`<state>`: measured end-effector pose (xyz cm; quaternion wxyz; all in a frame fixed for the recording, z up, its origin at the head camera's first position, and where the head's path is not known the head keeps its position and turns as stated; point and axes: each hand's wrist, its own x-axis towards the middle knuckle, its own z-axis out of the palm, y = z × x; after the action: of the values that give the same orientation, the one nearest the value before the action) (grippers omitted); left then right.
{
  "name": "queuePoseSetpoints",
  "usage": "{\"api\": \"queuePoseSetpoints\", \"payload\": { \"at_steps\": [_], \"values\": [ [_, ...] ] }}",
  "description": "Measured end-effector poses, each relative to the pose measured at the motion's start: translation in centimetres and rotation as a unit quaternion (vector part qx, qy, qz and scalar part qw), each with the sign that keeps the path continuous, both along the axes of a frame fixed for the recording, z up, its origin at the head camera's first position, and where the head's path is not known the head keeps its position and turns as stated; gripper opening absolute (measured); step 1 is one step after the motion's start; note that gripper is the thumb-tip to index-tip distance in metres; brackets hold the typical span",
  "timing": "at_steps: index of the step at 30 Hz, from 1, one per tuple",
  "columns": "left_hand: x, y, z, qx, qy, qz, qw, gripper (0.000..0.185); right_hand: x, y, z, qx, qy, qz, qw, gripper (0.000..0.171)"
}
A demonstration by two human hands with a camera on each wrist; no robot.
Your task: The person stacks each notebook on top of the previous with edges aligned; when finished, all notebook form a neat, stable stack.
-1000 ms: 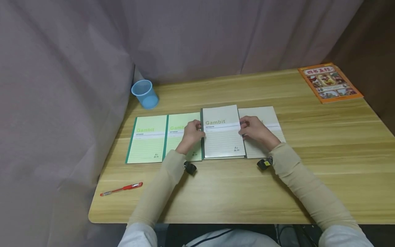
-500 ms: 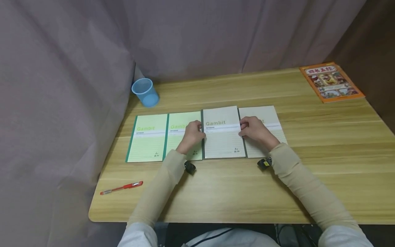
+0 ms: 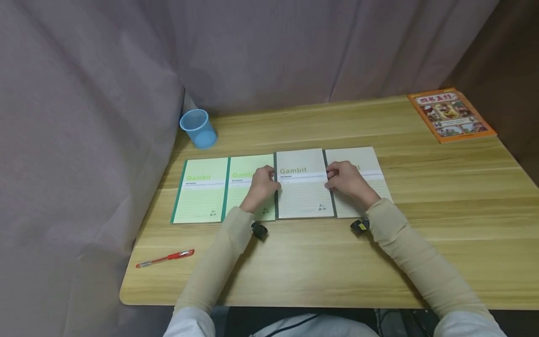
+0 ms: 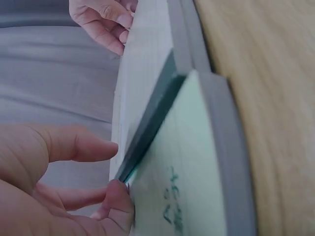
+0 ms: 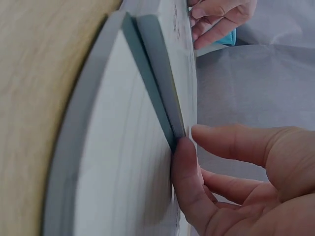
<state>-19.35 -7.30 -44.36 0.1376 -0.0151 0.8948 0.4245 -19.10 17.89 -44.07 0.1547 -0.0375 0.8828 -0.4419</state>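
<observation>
A grey-covered Gambit notebook (image 3: 305, 192) with a dark spine lies between my hands, third from the left in a row. My left hand (image 3: 261, 187) holds it by the spine side, fingertips right at the edge, above a green notebook (image 3: 248, 162). On the opposite side, my right hand (image 3: 350, 183) holds the other long edge, partly covering a second grey notebook (image 3: 376, 180). Another green notebook (image 3: 200, 196) ends the row at the left. In the left wrist view, the dark spine (image 4: 150, 113) stands slightly above the green cover. The right wrist view shows fingertips (image 5: 186, 155) against the notebook's edge.
A blue cup (image 3: 200, 131) stands at the back left of the wooden table (image 3: 316, 262). A red pen (image 3: 166, 258) lies at the front left. An orange picture-covered book (image 3: 452, 114) lies in the back right corner. Grey curtains (image 3: 269, 51) hang behind.
The grey notebook between my hands, raised a little at first, has come down level with the row and slightly toward me. Both hands keep their places at its edges.
</observation>
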Motion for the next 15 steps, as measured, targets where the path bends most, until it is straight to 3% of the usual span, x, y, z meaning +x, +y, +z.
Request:
{"api": "queuePoseSetpoints", "payload": {
  "at_steps": [7,15],
  "values": [
    [0.0,0.5,0.3,0.019,0.033,0.006,0.9993,0.057,0.2,1.4,-0.1,0.001,0.035,-0.01,0.999,0.039],
    [-0.1,2.4,0.4,0.091,0.056,0.004,0.9943,0.048,0.9,3.7,0.8,0.025,0.026,-0.033,0.999,0.049]
  ]
}}
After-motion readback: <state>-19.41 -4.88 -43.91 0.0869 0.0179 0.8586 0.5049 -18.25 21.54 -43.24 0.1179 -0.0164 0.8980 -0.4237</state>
